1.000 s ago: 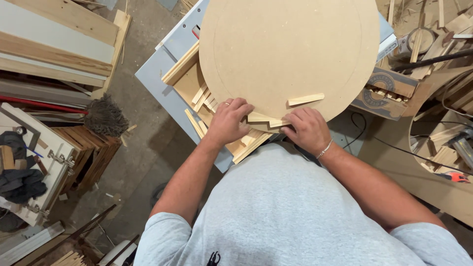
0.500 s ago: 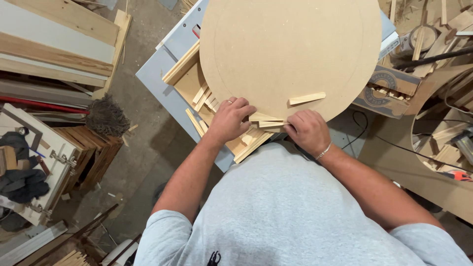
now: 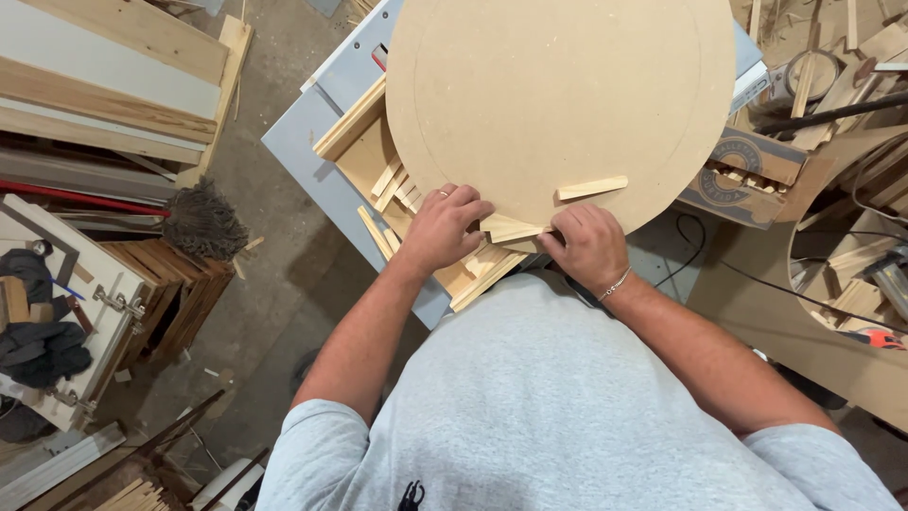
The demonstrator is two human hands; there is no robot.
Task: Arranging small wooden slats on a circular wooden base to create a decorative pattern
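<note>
Now, left hand (image 3: pixel 443 225): fingers curled, pinching thin pale wooden wedge strips (image 3: pixel 509 230) at the near edge of the big round tan fibreboard disc (image 3: pixel 558 104).
Right hand (image 3: pixel 588 244): fingers closed on the same strips.

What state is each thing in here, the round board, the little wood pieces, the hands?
Round board: lying flat, overhanging the bench.
Wooden wedges: pinched between both hands at the board's near edge.
Loose wedge: lying flat on the board, untouched.
Left hand: fingers curled on the wedges.
Right hand: gripping the wedges' other end.
Wooden tray: open, holding more wood strips, partly under the board.
Cardboard box: open.
</note>
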